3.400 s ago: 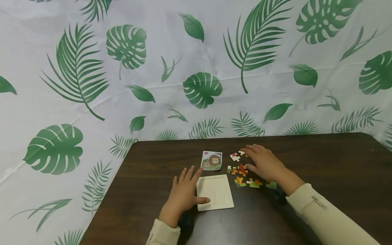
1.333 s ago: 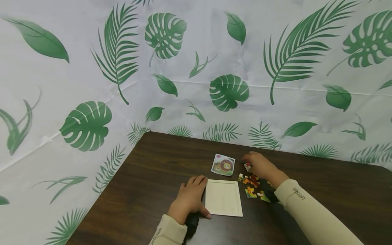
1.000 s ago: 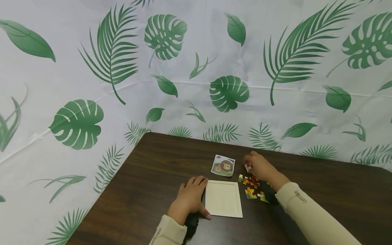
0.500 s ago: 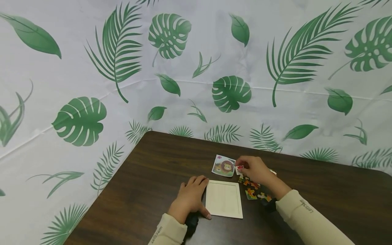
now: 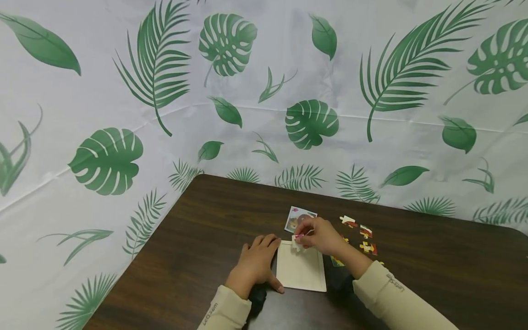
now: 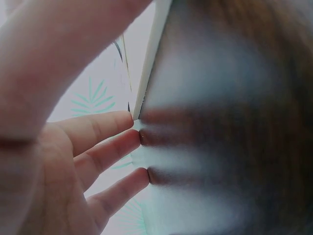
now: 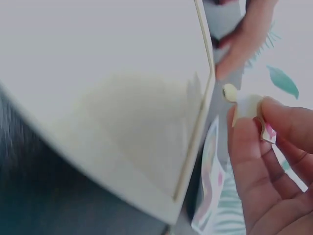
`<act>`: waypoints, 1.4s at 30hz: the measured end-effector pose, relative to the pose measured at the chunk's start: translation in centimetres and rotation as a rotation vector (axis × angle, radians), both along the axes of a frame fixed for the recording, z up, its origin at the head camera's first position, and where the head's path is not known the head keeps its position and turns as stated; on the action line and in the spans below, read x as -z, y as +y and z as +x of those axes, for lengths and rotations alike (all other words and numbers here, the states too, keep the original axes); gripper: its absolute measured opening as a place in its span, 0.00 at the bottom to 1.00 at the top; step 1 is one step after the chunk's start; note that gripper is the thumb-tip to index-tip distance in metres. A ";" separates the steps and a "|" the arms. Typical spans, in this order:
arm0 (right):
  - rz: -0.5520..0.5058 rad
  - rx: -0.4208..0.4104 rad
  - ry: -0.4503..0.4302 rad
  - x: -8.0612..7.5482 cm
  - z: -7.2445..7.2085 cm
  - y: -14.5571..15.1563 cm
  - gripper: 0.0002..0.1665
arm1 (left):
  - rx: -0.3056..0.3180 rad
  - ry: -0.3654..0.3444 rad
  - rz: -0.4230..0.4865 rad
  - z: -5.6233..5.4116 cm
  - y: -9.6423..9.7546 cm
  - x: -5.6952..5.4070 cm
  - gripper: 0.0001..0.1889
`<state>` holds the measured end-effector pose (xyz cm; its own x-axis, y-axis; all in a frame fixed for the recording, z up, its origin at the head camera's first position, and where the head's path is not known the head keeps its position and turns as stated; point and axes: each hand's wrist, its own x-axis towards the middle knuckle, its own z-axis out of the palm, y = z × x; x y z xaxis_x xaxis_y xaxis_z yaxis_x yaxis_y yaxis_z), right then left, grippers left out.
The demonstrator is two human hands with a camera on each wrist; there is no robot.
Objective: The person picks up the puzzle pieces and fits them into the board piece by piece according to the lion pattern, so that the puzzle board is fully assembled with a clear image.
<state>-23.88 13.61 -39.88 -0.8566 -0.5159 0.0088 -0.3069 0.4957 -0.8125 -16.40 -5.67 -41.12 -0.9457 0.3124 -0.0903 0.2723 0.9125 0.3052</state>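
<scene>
My right hand (image 5: 323, 236) pinches a white puzzle piece (image 5: 295, 243) with a pink mark between thumb and fingers. It holds the piece over the far left part of a pale wooden puzzle tray (image 5: 303, 274). In the right wrist view the held piece (image 7: 248, 105) sits at the fingertips, apart from the tray rim (image 7: 193, 147). My left hand (image 5: 255, 263) rests on the table at the tray's left side, fingers spread. The left wrist view shows its fingertips (image 6: 142, 138) on the tabletop, one beside the tray's corner.
A picture card (image 5: 294, 220) with a lion lies behind the tray, partly covered by the right hand. Several loose puzzle pieces (image 5: 368, 248) are scattered on the dark table (image 5: 231, 206) to the right, some hidden under the right forearm. A leaf-patterned cloth (image 5: 247, 91) hangs behind.
My right hand has picked up the white piece from among the loose ones and carried it left over the tray. The left hand settled at the tray's left side and has since stayed there.
</scene>
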 end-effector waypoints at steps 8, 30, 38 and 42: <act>0.063 -0.012 0.006 0.7 0.4 -1.5 0.02 | 0.007 0.006 0.009 0.0 -0.1 -0.1 0.60; 0.246 0.063 0.203 1.3 0.4 -3.2 0.10 | 0.007 0.013 0.025 0.1 0.0 0.0 0.59; 0.297 0.078 0.265 1.0 0.4 -3.9 0.12 | 0.009 0.007 0.033 0.1 -0.1 -0.1 0.59; 0.332 0.106 0.247 1.0 0.5 -4.1 0.14 | 0.007 0.001 0.034 0.1 0.0 -0.1 0.59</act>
